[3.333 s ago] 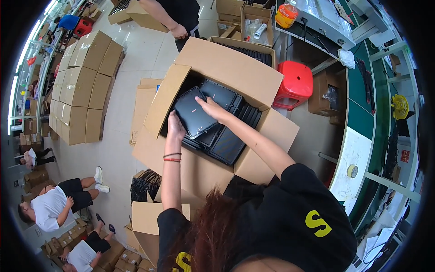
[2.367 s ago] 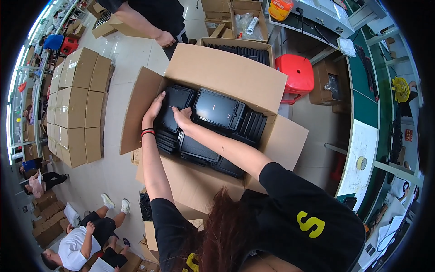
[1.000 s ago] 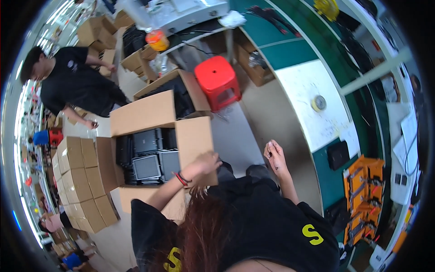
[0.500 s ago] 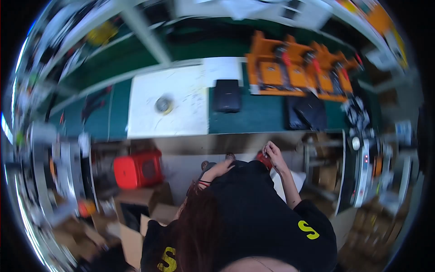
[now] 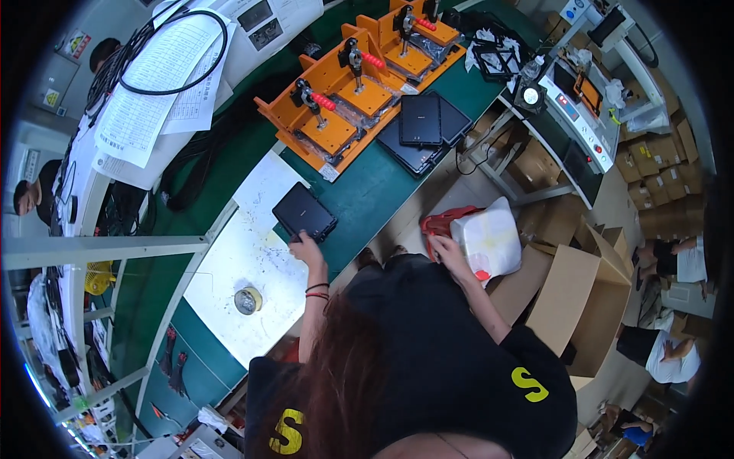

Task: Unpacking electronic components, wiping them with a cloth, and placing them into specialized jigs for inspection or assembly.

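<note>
The left hand (image 5: 307,251), in front of the body half a second ago, now reaches the black case (image 5: 304,209) on the bench (image 5: 365,190), its slightly bent fingers at the near edge, grip unclear. The right hand (image 5: 449,254), loosely curled near the white bag (image 5: 493,236), may be empty; I cannot tell. Bare green separates case from orange jig (image 5: 336,136) and front edge.
</note>
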Demonstrator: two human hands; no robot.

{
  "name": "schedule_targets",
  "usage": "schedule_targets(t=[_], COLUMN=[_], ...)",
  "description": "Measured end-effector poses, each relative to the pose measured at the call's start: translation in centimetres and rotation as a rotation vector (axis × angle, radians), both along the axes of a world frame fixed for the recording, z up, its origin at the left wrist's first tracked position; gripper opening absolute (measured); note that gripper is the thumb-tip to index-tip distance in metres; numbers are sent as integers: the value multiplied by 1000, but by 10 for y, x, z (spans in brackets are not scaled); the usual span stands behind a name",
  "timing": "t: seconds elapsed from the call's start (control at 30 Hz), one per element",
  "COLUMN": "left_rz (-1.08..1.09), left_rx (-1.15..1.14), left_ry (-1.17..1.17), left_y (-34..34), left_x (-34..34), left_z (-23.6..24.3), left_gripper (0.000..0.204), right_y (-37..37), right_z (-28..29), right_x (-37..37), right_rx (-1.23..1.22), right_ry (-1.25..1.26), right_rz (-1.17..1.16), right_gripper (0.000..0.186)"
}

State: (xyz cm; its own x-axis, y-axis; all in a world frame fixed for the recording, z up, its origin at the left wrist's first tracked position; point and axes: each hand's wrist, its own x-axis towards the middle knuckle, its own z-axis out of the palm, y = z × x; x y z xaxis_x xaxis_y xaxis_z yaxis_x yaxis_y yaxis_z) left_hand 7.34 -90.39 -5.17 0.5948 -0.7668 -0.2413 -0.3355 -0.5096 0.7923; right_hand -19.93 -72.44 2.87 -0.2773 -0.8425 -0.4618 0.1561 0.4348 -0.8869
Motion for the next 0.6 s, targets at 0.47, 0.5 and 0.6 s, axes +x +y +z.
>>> schedule_targets(t=[0.47,0.5,0.6], left_rz=[-292,-351,-364], left_rx=[425,382,286], left_ry=[868,902,970], left_y=[-60,-54,-31], left_x=[99,92,59], left_z=[-34,-33,-17], left_gripper=[80,78,69], right_y=[-237,-227,-196], right_z=[-81,-87,-82], right_x=[202,200,187], right_rx=[288,301,296], right_ry=[377,380,356], right_rz=[536,517,480], right_gripper=[102,102,99])
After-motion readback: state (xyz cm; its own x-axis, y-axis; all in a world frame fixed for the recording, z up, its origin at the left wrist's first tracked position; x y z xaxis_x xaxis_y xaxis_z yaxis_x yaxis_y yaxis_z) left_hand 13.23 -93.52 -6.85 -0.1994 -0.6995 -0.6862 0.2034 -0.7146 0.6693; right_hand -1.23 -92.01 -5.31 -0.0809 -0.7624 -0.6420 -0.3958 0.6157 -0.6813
